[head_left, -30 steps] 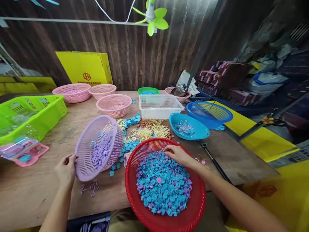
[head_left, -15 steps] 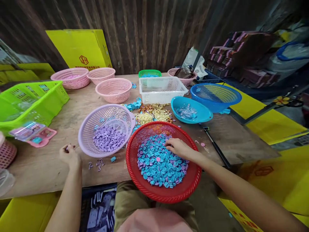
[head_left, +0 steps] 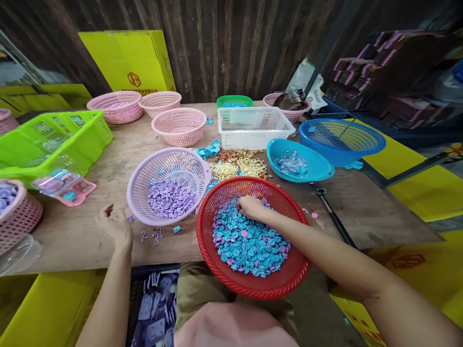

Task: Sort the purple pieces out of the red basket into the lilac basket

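Wooden table (head_left: 108,173): right hand (head_left: 249,208) pinches discs in the near red basket (head_left: 289,284); left hand (head_left: 115,225) spreads empty beside the lilac basket (head_left: 144,173).

Right hand (head_left: 250,207) is digging into the blue and purple discs (head_left: 249,241) in the red basket (head_left: 217,262), bottom center; left hand (head_left: 115,225) rests open beside the lilac basket (head_left: 144,168).
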The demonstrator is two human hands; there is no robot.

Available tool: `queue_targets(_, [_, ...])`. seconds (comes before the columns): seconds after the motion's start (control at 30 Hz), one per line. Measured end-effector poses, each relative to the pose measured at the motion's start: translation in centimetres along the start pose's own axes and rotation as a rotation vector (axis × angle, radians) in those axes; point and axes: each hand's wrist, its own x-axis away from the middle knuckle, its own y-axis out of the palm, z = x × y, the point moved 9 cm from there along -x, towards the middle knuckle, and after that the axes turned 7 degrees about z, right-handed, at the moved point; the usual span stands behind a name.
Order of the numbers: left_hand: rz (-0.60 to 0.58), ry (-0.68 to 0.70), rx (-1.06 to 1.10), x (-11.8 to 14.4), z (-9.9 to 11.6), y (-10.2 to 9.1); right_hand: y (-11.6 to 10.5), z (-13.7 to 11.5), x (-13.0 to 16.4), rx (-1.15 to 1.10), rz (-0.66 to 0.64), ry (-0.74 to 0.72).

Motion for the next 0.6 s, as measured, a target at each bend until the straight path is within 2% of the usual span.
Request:
queue_targets(0.07, [0.044,0.086,0.115,0.9,3.0,-1.1,0.1,0.1,0.2,-0.001,-0.002,-0.006])
queue_targets(0.17, [0.044,0.199,0.236,2.4,7.3,-1.9,0.1,0.1,0.4,-0.028,0.003,-0.045])
queue_targets(0.27, [-0.052,0.204,0.39,3.8,10.0,-1.7,-0.7,0.4,0.7,-0.223,0.045,-0.081])
queue_targets(0.37, [-0.276,0.242,0.513,6.2,12.8,-0.5,-1.0,2.0,1.2,-0.623,0.021,0.019])
queue_targets(0.43, [-0.483,0.34,0.533,9.0,15.2,0.6,-0.5,3.3,1.8,-0.932,-0.046,0.15])
queue_targets(0.53, [-0.863,0.613,0.467,15.3,19.0,2.5,0.2,4.5,3.1,-1.29,-0.124,0.299])
queue_targets(0.6, [-1.096,0.829,0.335,20.0,20.2,3.7,0.4,4.9,3.9,-1.414,-0.154,0.341])
